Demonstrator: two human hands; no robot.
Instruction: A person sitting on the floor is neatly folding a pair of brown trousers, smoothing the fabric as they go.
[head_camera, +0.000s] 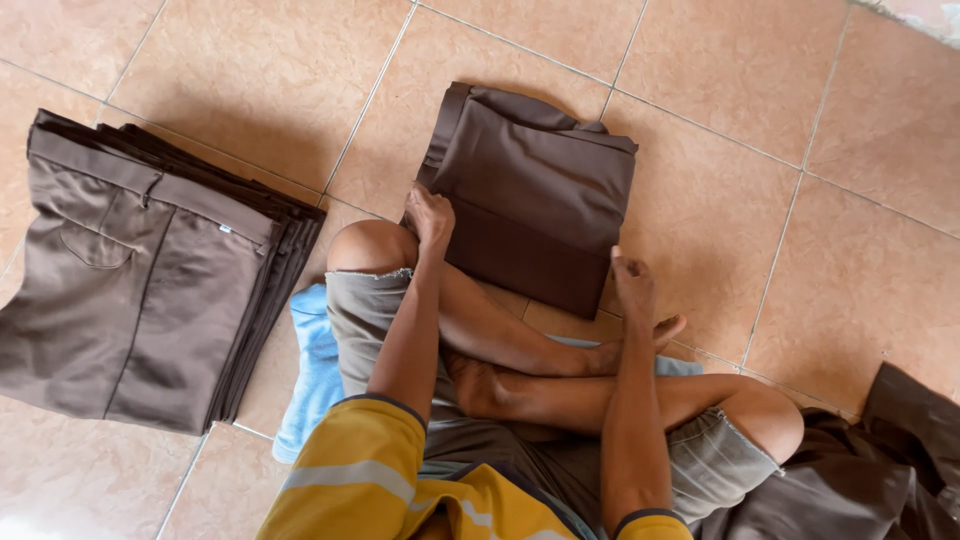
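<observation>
Where the tiled floor (720, 90) spreads out in pale orange squares, we sit cross-legged on a blue cloth (312, 370), our bare knees pointing outward. Biggest of what lies about us is the stack of folded brown trousers (140, 290) off to our left, waistbands squared up one on another. Right in front of our shins rests a single folded brown pair of trousers (535, 190), lying flat on the tiles and well apart from the stack. At our right, a loose heap of dark brown cloth (880, 470) crowds against our knee. Our left hand (432, 215) presses down on the near left edge of the folded pair, fingers curled over it; our right hand (632, 285) lies at its near right corner, palm down — fingers held together, gripping nothing that we can make out.
</observation>
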